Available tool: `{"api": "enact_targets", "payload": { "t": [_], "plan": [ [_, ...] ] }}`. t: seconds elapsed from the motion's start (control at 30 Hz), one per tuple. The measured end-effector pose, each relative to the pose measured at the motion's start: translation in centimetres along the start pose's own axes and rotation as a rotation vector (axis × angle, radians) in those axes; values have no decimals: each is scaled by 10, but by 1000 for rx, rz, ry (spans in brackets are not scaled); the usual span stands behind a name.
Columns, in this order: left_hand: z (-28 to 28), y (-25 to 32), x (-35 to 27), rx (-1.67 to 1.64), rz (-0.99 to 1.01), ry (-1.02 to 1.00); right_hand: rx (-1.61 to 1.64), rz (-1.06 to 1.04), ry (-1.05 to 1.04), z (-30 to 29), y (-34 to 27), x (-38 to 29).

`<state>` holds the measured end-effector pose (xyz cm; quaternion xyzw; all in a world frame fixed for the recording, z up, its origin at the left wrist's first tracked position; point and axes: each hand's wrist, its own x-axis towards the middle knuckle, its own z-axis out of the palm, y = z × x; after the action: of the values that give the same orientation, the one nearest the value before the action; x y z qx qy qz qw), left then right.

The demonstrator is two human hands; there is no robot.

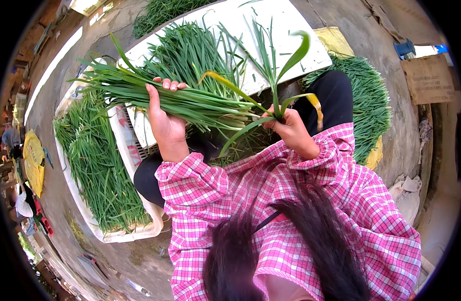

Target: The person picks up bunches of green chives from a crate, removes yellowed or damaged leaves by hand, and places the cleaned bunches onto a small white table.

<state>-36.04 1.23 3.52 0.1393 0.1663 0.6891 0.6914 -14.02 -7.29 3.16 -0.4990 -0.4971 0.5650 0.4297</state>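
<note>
My left hand [168,116] grips a thick bunch of garlic chives [193,101], its leafy ends to the left and its pale stem ends to the right. In my right hand [290,126] is a broad-leaved green plant [276,98] with some yellowed, browning leaf ends, close to the stem ends of the bunch. Beyond my hands lies a white foam board [290,22], bearing a pile of chives [193,49] and, to its right, a few loose stalks [266,56]. Scattered leaf bits dot the board.
At the left a white plastic crate [98,231] holds many chives. A large chive bundle [362,101] rests at the right, over yellow sacking [334,39]. More chives [162,13] lie past the board. Trimmings [245,146] are between my knees. A yellow bag [34,161] is far left.
</note>
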Motion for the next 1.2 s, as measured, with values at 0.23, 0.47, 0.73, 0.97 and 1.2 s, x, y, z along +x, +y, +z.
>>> {"api": "enact_targets", "payload": {
  "t": [0.23, 0.47, 0.73, 0.97, 1.2],
  "plan": [
    [3, 15, 0, -152, 81, 8, 688, 68, 313, -39, 24, 7],
    [12, 3, -6, 32, 85, -46, 162, 147, 251, 22, -22, 10],
    [9, 0, -7, -26, 110, -110, 166, 160, 324, 40, -17, 7],
    [11, 0, -9, 61, 126, -153, 279, 285, 215, 41, -22, 9],
    [18, -7, -12, 205, 137, -145, 455, 453, 116, 40, -29, 12]
  ]
}}
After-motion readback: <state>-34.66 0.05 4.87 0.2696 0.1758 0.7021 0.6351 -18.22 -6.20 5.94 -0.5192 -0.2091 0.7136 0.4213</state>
